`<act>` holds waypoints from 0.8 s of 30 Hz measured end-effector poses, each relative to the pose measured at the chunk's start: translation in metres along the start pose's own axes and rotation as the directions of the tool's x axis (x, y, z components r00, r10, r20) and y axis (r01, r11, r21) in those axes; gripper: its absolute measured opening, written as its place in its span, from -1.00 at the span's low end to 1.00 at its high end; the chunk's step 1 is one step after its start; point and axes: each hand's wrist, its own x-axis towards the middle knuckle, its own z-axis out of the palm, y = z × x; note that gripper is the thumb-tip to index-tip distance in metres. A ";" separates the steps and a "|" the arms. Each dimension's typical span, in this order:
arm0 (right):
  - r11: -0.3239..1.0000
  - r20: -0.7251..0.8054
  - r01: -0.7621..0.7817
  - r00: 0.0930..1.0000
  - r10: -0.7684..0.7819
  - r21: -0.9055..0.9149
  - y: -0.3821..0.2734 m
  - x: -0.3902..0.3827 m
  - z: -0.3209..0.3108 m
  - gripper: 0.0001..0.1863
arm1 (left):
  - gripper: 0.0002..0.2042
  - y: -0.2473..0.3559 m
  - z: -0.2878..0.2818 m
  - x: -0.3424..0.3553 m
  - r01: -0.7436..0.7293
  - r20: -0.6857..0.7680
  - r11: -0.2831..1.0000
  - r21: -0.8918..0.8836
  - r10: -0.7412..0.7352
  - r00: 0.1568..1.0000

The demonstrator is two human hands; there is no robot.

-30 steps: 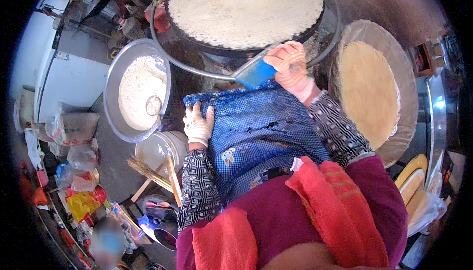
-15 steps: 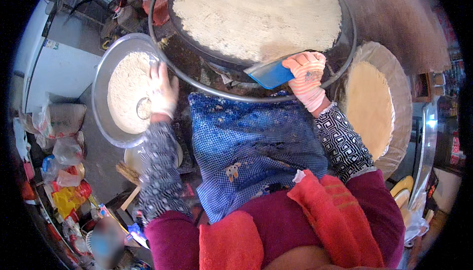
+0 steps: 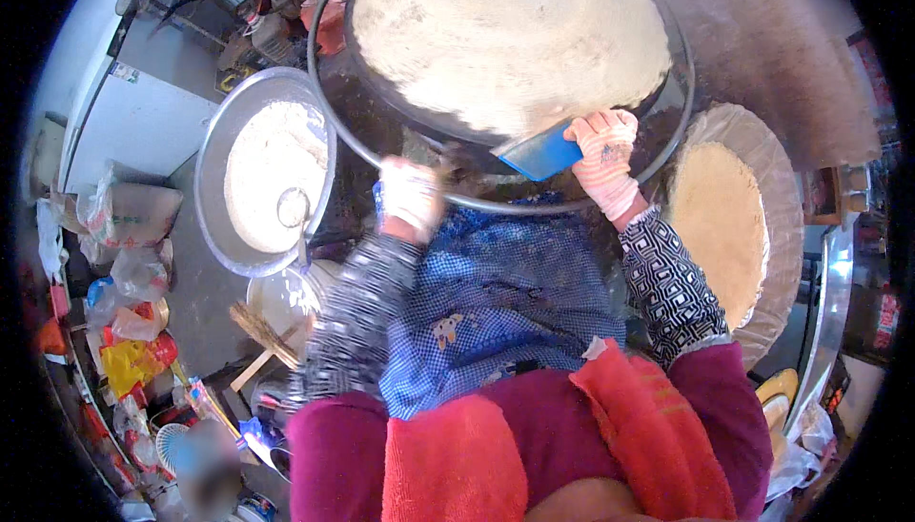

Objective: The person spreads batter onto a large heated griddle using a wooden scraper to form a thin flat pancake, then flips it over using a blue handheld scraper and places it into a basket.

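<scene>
A large round griddle holds a thin, pale pancake (image 3: pixel 515 31) spread across most of its top. In my right hand (image 3: pixel 607 152), gloved in striped orange-white, is a blue scraper (image 3: pixel 541 152), its edge over the near part of the griddle. My left hand (image 3: pixel 412 200), in a pale glove, is near the griddle's metal rim ring (image 3: pixel 515 207). Motion smears its fingers, so I cannot make out whether it holds anything. Left of it stands a metal bowl (image 3: pixel 212 188) of pale batter (image 3: pixel 272 160), with a ladle (image 3: pixel 294 205) resting in it.
On the right, a round tray lined with clear plastic (image 3: pixel 777 265) bears a flat tan pancake stack (image 3: pixel 717 226). A pale container (image 3: pixel 281 293) and a straw brush (image 3: pixel 262 331) sit below the bowl. Plastic bags (image 3: pixel 141 274) crowd the left side.
My left hand has moved right, from over the batter bowl to the griddle's near rim. The ladle remains in the bowl. My right hand keeps the scraper in nearly the same place.
</scene>
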 end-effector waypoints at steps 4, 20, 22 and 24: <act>0.999 0.009 -0.032 0.999 0.032 -0.043 -0.016 0.001 0.013 -0.82 | -0.78 0.184 -0.046 -0.014 0.077 0.009 0.885 -0.459 -0.083 0.997; 0.989 0.017 -0.071 0.997 0.074 -0.129 -0.021 0.007 0.034 -0.92 | -0.29 0.049 -0.014 -0.129 0.522 0.247 0.823 -0.224 -0.470 0.847; 0.985 0.065 -0.079 0.994 0.090 -0.153 -0.019 0.009 0.033 -0.88 | -0.30 0.054 -0.014 -0.122 0.548 0.299 0.818 -0.173 -0.486 0.821; 0.981 0.066 -0.100 0.992 0.112 -0.163 -0.015 0.007 0.031 -0.82 | -0.30 0.055 -0.010 -0.120 0.552 0.294 0.809 -0.202 -0.488 0.822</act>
